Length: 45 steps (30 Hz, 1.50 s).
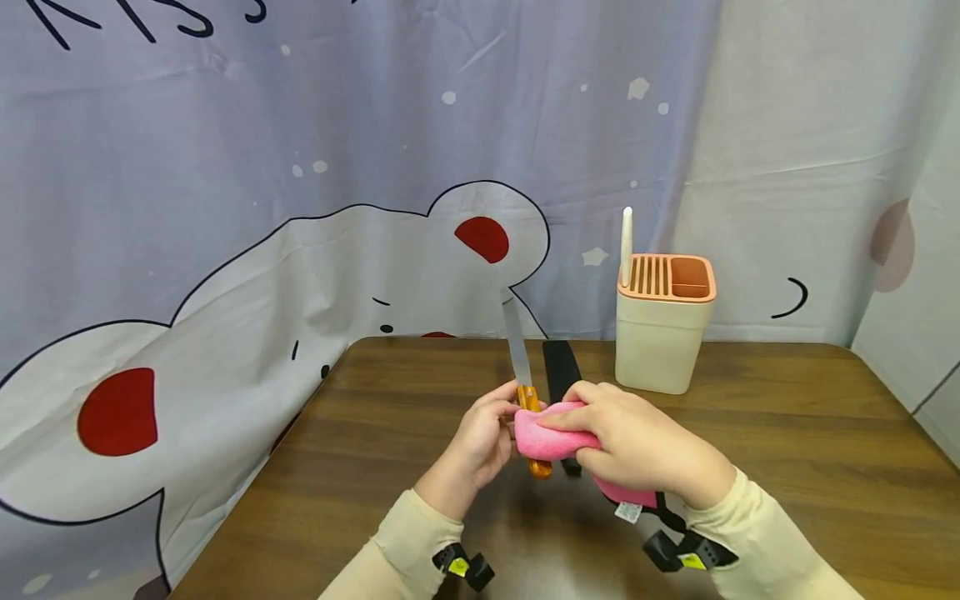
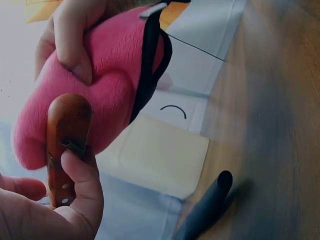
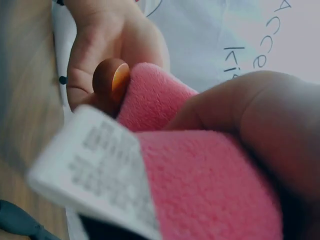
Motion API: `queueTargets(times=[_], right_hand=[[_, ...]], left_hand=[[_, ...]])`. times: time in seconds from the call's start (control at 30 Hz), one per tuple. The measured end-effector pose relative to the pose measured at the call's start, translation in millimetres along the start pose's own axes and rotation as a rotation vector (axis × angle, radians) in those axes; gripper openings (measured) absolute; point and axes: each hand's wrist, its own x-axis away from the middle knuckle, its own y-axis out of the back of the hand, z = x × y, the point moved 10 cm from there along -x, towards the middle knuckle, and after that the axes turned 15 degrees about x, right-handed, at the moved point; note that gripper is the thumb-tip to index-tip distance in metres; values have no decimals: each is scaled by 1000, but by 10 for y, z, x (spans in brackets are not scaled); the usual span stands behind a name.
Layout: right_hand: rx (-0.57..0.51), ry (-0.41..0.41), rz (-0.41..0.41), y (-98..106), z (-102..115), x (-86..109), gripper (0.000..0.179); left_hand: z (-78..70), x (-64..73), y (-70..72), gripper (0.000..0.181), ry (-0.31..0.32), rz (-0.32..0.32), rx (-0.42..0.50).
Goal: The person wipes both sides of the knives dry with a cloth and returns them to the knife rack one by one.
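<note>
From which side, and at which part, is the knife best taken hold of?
The knife is probably best held by its rounded handle, coming from the left: the blade points forward, and the cloth crosses the handle from the right.

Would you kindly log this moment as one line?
left hand: holds knife; right hand: grips pink cloth; cloth: against knife handle; cream holder: on table

Backdrop: I faced a creased lilac-grey and white cloth (image 1: 375, 108), printed with white black-outlined figures (image 1: 315, 275), red patches (image 1: 118, 412), pale stars (image 1: 637, 88) and dark lettering (image 1: 197, 22) | Furniture: a brown wood-grain table (image 1: 810, 425) with rounded far corners stood before me | Light: I saw a soft sheen on its top.
</note>
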Motion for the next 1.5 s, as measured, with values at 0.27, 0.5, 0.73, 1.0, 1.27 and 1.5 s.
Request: queueTargets(times=[0.27, 0.5, 0.73, 1.0, 1.27, 1.5], right_hand=[[-146, 94, 100, -29, 106, 60, 53], [-224, 70, 104, 33, -63, 90, 48], [-140, -124, -48, 12, -357, -14, 49], [-65, -146, -33, -133, -300, -64, 49], [-59, -62, -6, -106, -118, -49, 51], [-44, -14, 8, -72, 9, -44, 54]], left_hand=[[-41, -30, 20, 55, -11, 15, -3], [8, -49, -12, 54, 20, 31, 6], [46, 6, -116, 58, 48, 83, -33], [-6, 25, -103, 63, 22, 67, -14], [-54, -14, -13, 62, 9, 32, 13], [-110, -59, 50, 54, -24, 13, 8]])
